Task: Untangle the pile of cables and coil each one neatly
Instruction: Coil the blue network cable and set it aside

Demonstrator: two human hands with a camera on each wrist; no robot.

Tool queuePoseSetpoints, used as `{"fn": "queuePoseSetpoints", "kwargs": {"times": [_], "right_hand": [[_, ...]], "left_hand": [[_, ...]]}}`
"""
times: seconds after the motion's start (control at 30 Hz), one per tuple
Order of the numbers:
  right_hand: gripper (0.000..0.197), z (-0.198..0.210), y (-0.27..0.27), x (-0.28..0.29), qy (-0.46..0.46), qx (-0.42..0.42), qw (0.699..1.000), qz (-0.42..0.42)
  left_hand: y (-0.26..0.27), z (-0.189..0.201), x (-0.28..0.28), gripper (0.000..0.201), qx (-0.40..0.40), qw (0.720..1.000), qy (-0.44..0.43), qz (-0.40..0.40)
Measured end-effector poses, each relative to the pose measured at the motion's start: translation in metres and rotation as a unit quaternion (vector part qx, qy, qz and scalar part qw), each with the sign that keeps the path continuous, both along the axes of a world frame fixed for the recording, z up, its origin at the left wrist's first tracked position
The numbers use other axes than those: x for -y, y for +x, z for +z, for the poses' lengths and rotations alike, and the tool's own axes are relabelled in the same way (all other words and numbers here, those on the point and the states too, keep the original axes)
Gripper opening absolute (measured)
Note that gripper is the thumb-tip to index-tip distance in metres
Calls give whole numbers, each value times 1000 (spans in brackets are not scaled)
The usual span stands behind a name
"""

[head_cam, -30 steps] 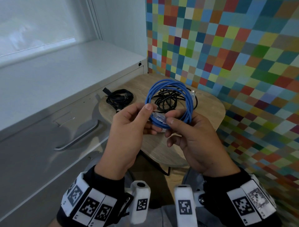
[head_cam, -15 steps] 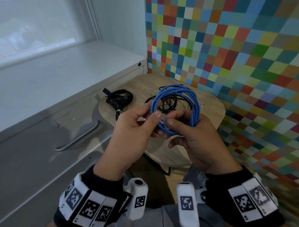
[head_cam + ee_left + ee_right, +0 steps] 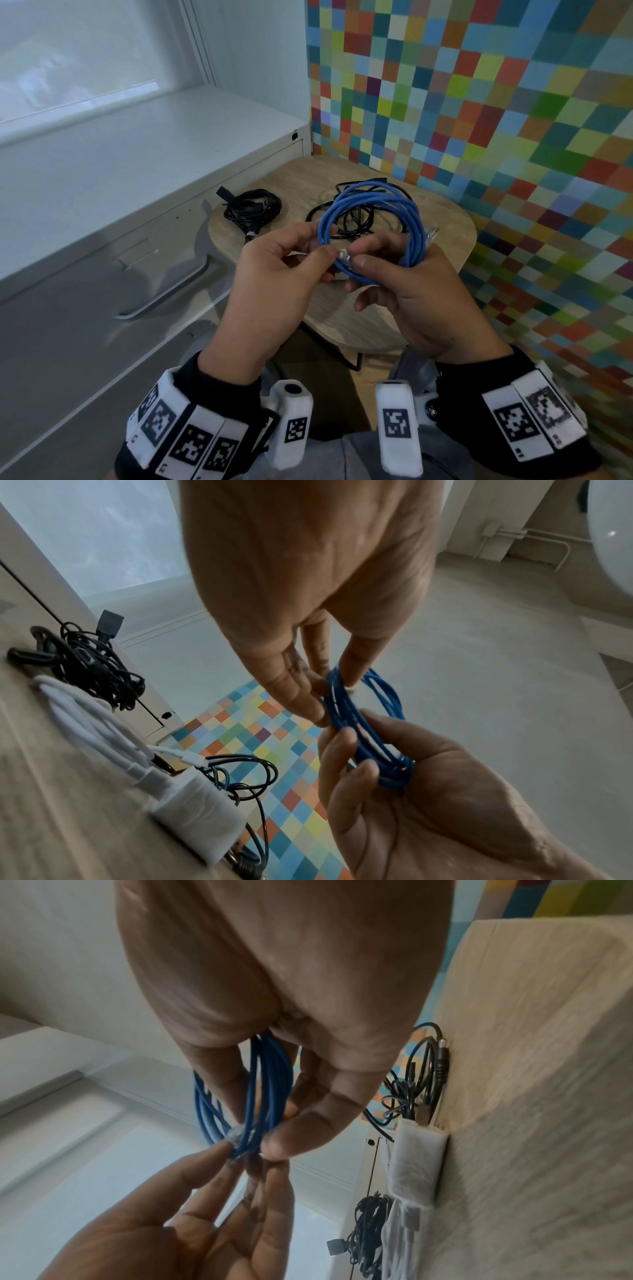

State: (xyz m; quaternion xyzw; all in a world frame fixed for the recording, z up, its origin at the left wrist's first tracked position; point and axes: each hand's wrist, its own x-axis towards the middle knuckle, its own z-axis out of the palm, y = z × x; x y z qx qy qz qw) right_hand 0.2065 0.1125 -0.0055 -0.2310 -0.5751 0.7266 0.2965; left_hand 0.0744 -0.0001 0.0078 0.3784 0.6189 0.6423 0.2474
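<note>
Beyond my hands, a wooden desk (image 3: 442, 219) meets a chequered wall (image 3: 479, 102); left hand (image 3: 274, 270) and right hand (image 3: 411, 284) both pinch the blue cable (image 3: 416, 219).

Both hands are bare; the left hand (image 3: 274, 274) and the right hand (image 3: 421, 294) each come out of a black sleeve; round the left wrist sits a black cuff (image 3: 191, 435) faced with white panels, each printed with a black square code marker; the right cuff (image 3: 534, 421) carries the same white panels and markers; on the inner side of each wrist stands a white rounded block, the left block (image 3: 291, 425) with a dark round lens on top and a small marker on its face, the right block (image 3: 397, 431) with a larger marker; grey cloth (image 3: 342, 459) shows at the bottom between the cuffs.
</note>
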Motion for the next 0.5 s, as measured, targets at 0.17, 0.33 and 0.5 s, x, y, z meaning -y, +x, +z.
{"fn": "queuePoseSetpoints", "kwargs": {"times": [0.17, 0.33, 0.5], "right_hand": [[9, -1, -1, 0, 42, 22, 999, -17], [6, 2, 0, -2, 72, 70, 995, -10], [9, -4, 0, -2, 104, 80, 991, -35]], "left_hand": [[1, 0, -2, 23, -19, 1000, 2, 19], [-2, -5, -3, 20, -42, 998, -14, 33], [-3, -7, -3, 22, -65, 997, -33, 22]]}}
